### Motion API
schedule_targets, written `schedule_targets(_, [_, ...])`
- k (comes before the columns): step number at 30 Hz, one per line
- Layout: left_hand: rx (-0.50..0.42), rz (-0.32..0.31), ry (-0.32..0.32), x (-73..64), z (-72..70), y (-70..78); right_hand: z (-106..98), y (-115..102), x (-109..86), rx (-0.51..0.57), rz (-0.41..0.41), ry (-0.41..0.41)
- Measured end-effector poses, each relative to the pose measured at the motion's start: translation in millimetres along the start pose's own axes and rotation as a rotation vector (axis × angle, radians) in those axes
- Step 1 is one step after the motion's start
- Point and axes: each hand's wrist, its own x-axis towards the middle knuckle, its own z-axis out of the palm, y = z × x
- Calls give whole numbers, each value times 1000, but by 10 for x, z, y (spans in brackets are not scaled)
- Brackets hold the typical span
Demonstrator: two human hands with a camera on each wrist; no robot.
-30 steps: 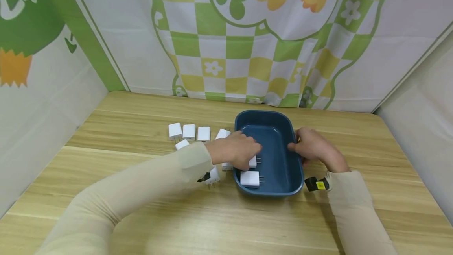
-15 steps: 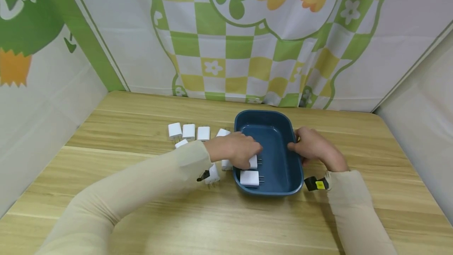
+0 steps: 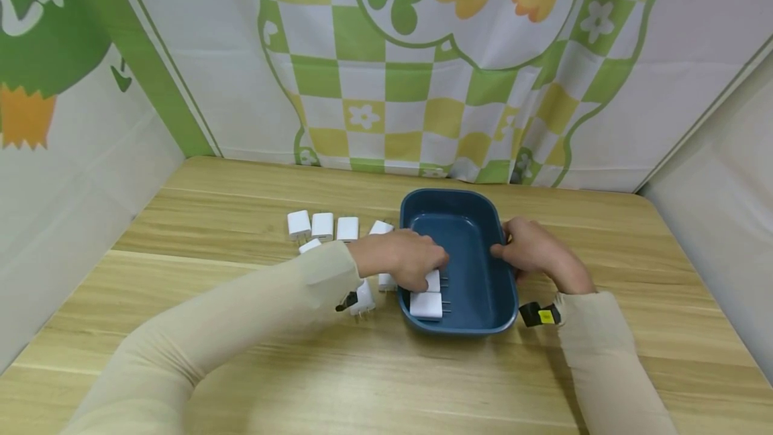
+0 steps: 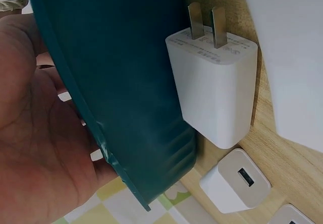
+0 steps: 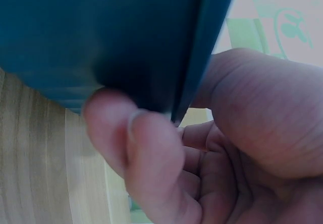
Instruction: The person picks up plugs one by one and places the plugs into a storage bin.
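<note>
A small booth-like nook, screened on three sides; whether it belongs to a home, office or lab is unclear. A pale wood-grain table (image 3: 423, 384) meets a rear curtain (image 3: 409, 80) printed with green-and-yellow checks and flowers. White fabric (image 3: 72, 220) borders the left, a plain pale panel (image 3: 725, 146) the right.

Yellow-brown grain streaks the tabletop (image 3: 362, 381); past its far edge I see a white curtain (image 3: 408, 79), green-and-yellow checked, orange-flowered. The bin (image 3: 474, 254) is dark blue, the chargers (image 3: 323, 225) are white, the sleeves (image 3: 241, 334) cream.
</note>
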Motion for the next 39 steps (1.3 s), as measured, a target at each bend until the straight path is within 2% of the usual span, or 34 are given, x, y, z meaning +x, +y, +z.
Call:
schedule_targets(12, [-2,12,3,-8,2,14,4,6,5,11,0,6])
schedule_targets(18, [-7,10,25,-7,-2,17,9,3,0,7,-12,9])
schedule_targets(23, [-2,22,67,-40,-36,14,7,-3,-4,4,-22,6])
schedule_targets(31, [30,35,168,-132,-110,-16,2,8,2,-9,-12,15])
schedule_targets(39, [-24,20,253,-332,-169,-91,9,7,7,-5,3,17])
